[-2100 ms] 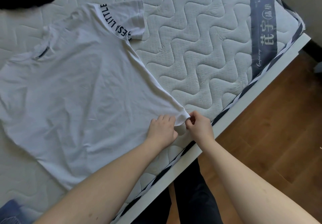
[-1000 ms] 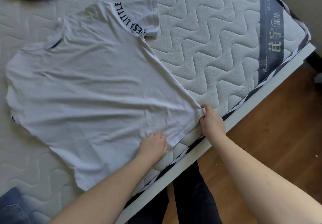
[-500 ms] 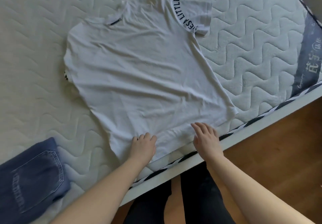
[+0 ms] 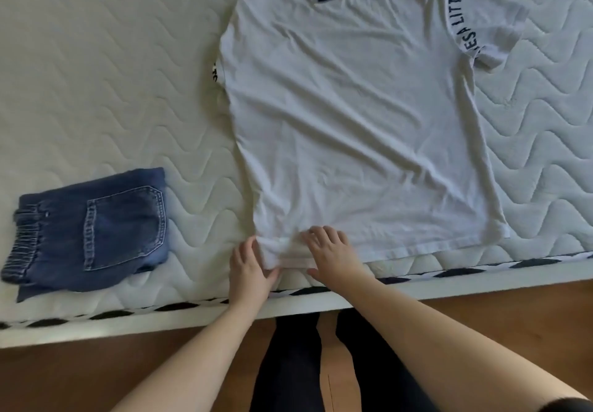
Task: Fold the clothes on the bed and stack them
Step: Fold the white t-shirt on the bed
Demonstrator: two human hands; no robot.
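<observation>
While flat on the mattress (image 4: 96, 59), white T-shirt (image 4: 353, 107) spread back-side up, collar away from the viewer, hem along the near mattress edge; near-left hem corner bunched between both hands. Left hand (image 4: 248, 272) at the corner's outer side, thumb against the bunched cloth, fingers alongside it; whether it pinches the fabric, cannot tell. Right hand (image 4: 332, 251) laid on top of the hem, fingers spread and straight, pressing down, nothing gripped.

No containers in view; folded blue jeans (image 4: 93, 229) lying alone on the mattress, well left of the shirt, back pocket up, elastic waistband toward the left.

Edges: shirt hem just short of the black-and-white piping (image 4: 481, 265) at the mattress edge; white bed frame (image 4: 96, 325) below it; wooden floor (image 4: 64, 376) beyond. Open quilted surface left of the shirt above the jeans, and a band to its right.

Hidden or unclear: right sleeve (image 4: 491, 20) out flat with dark lettering reading "LITTLE", remaining letters partly cut by a fold; left sleeve tucked under the body, only a sliver of dark print (image 4: 214, 73) showing; collar top cut by the upper frame edge; dark-clad legs (image 4: 295, 363) below the bed frame.
</observation>
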